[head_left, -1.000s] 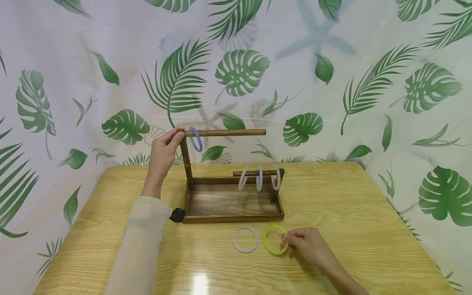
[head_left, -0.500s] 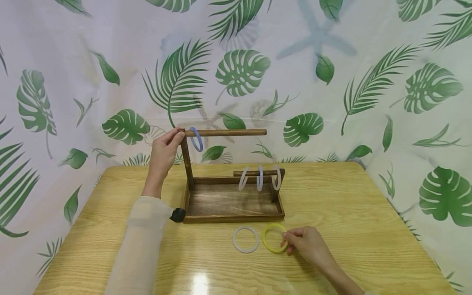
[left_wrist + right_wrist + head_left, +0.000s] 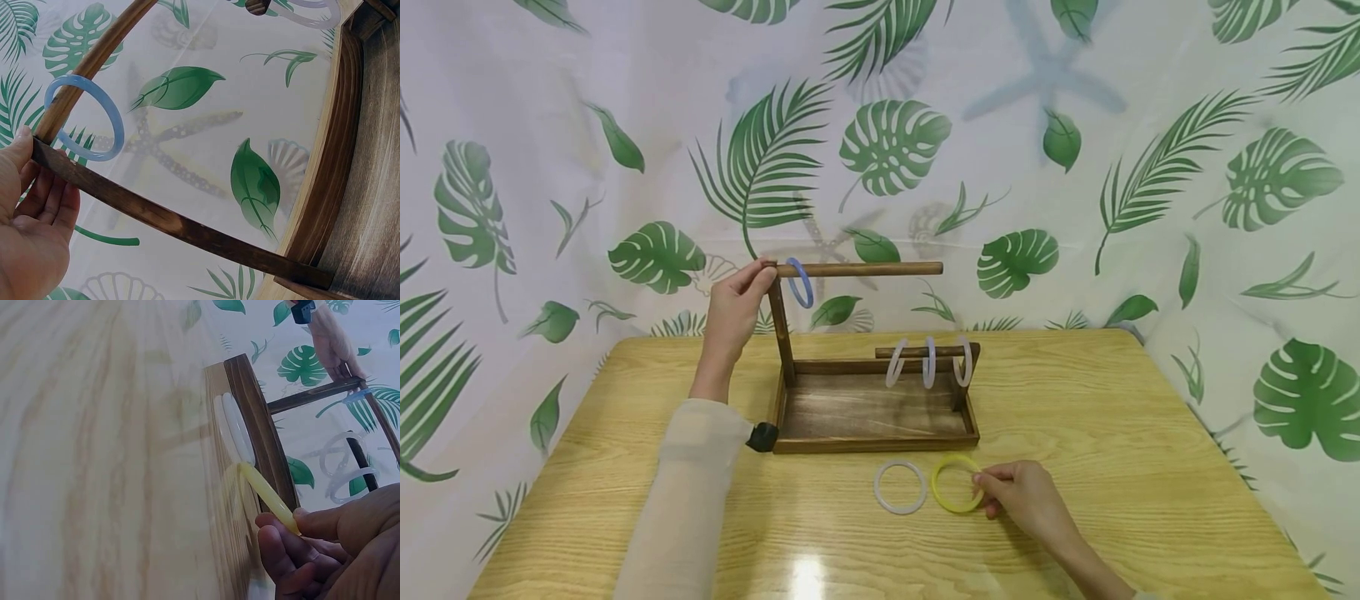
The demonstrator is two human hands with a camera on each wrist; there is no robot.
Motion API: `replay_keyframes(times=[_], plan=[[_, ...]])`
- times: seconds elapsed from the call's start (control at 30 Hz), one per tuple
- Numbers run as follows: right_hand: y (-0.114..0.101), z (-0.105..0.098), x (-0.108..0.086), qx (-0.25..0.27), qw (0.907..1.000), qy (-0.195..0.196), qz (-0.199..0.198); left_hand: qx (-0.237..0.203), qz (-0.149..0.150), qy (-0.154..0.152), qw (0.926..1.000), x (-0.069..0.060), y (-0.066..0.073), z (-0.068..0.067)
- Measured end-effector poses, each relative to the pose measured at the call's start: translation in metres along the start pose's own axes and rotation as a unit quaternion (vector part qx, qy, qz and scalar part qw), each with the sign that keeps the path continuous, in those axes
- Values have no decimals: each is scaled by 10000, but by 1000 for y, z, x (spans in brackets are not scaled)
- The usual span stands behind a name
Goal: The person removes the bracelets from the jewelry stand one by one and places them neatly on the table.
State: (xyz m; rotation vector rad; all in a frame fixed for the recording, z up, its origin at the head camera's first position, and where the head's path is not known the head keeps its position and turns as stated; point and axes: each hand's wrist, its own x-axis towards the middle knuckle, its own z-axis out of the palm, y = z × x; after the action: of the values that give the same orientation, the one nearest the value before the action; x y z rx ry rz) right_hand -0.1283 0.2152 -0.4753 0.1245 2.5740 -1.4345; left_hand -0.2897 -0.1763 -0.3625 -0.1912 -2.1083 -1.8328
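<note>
My left hand (image 3: 732,312) grips the top corner of a dark wooden rack's tall post (image 3: 169,222). Beside those fingers, a blue bangle (image 3: 115,122) hangs on the upper bar (image 3: 872,269). My right hand (image 3: 1030,500) pinches the right edge of a yellow bangle (image 3: 936,492) between thumb and fingers, just in front of the rack's tray (image 3: 880,446). Left of it, a whitish bangle (image 3: 877,500) lies flat on the table. On the short lower bar (image 3: 880,353) hang three pale bangles, the middle one (image 3: 929,375) bluish.
The rack stands on a wood-grain table (image 3: 1112,417), its low tray rim facing me. Behind it hangs a white cloth (image 3: 970,167) printed with green leaves. A black object (image 3: 763,437) sits at my left sleeve, near the tray's left corner.
The yellow bangle has shifted slightly left and up in my right hand, toward the whitish one. My left hand stays on the post.
</note>
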Motion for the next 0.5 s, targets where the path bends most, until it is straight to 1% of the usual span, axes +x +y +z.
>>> replay_keyframes(times=[0.17, 0.3, 0.5], plan=[[1, 1, 0, 9, 9999, -58, -85, 15, -15, 6, 10000, -1, 2, 0], [2, 3, 2, -36, 9999, 12, -120, 12, -28, 3, 10000, -2, 3, 0], [3, 6, 2, -85, 9998, 162, -53, 4, -44, -22, 10000, -2, 2, 0]])
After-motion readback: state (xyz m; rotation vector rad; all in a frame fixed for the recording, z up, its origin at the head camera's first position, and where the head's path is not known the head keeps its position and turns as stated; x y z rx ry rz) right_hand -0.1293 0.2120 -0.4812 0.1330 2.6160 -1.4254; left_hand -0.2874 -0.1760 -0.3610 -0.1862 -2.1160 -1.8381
